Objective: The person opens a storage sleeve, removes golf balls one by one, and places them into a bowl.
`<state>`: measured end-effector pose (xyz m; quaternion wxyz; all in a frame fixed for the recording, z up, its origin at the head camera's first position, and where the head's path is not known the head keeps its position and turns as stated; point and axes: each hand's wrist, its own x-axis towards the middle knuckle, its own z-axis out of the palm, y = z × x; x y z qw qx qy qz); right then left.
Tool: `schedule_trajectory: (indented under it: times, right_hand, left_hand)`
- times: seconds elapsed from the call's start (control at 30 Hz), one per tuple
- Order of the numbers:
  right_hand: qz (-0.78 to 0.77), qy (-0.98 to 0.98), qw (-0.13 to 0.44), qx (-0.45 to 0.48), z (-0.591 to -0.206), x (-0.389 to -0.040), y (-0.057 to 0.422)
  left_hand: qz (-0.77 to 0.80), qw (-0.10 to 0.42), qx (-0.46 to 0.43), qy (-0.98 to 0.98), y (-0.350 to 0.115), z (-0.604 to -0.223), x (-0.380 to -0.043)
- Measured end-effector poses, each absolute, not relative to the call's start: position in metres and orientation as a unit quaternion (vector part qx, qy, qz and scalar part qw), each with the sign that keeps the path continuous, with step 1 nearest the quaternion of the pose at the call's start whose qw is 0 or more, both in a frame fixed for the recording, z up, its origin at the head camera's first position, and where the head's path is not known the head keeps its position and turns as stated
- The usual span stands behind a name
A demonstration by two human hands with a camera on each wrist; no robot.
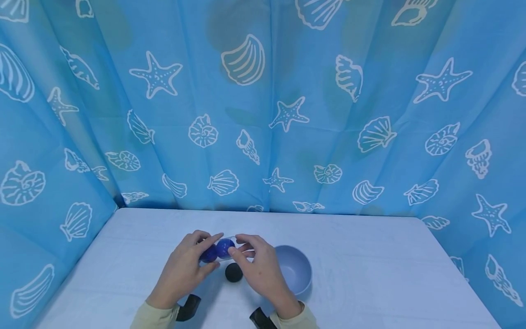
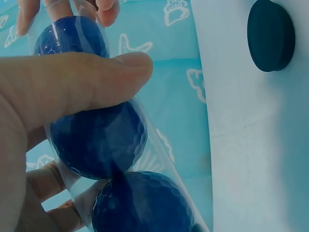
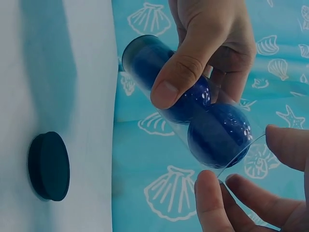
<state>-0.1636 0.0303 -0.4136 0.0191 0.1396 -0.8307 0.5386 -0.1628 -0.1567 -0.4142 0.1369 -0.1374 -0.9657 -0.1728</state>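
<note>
A clear plastic tube holds dark blue golf balls; three show in the left wrist view. My left hand grips the tube around its middle, thumb across the front and fingers behind. At the tube's uncapped end, the thumb and fingertips of my right hand hold the rim from opposite sides. One ball sits just inside that opening. The tube is held tilted above the table. Below it on the table lies a round black cap.
A blue-lilac bowl stands just right of my right hand, partly hidden by it. The white-covered table extends to both sides. A blue curtain with white shell prints hangs behind it. Black straps sit at both wrists.
</note>
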Motion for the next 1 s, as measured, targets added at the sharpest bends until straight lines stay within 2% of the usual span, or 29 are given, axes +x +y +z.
schedule_trajectory:
  times: [1.0]
  right_hand:
    - [0.62, -0.772, -0.048, 0.13, -0.4194, -0.1694, 0.033]
  left_hand:
    - [-0.126, 0.187, -0.152, -0.962, -0.1573, -0.4101, -0.1619]
